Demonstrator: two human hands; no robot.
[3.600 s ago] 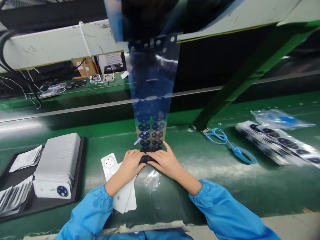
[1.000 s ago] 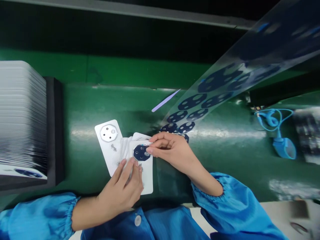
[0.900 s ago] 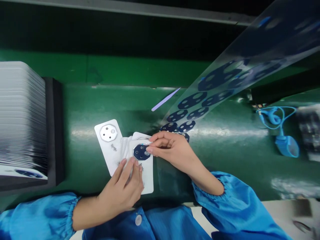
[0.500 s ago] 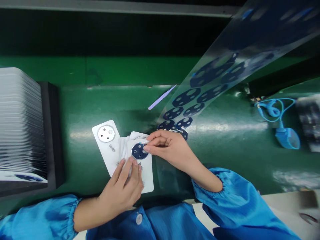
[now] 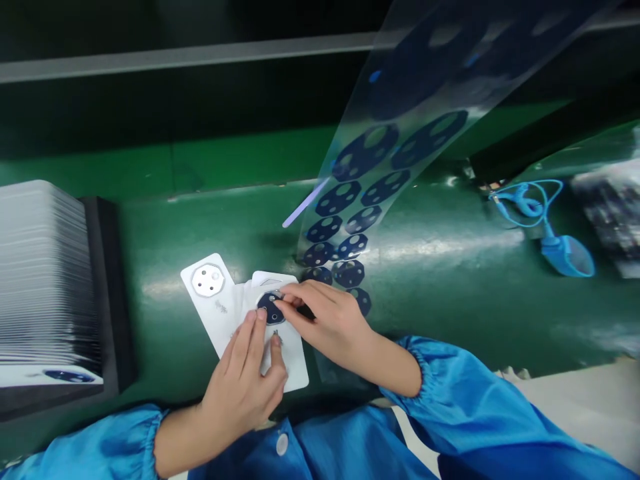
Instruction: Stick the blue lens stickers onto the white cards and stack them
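Observation:
Several white cards [image 5: 295,363] lie overlapped on the green table. On the top one is a dark blue octagonal sticker [image 5: 271,308] with small round holes. My left hand [image 5: 247,373] rests on the cards with its fingers apart, fingertips at the sticker's lower left edge. My right hand [image 5: 327,320] pinches at the sticker's upper right edge; thumb and forefinger are together there, and what they hold is too small to make out. A card with a white octagon [image 5: 208,281] lies to the left. Beside my right hand, a clear strip [image 5: 345,230] bears rows of dark blue stickers.
A black tray [image 5: 113,300] with a tall row of stacked white cards [image 5: 40,280] stands at the left. Lilac tweezers [image 5: 303,205] lie partly under the strip. A blue coiled cord with a blue holder [image 5: 567,255] lies at the right, near a blurred plastic-wrapped pile [image 5: 613,213].
The camera view has shifted and tilted. The clear strip now hangs farther left, over the tweezers. My right hand has moved slightly left along the sticker's edge, and my left fingers have spread.

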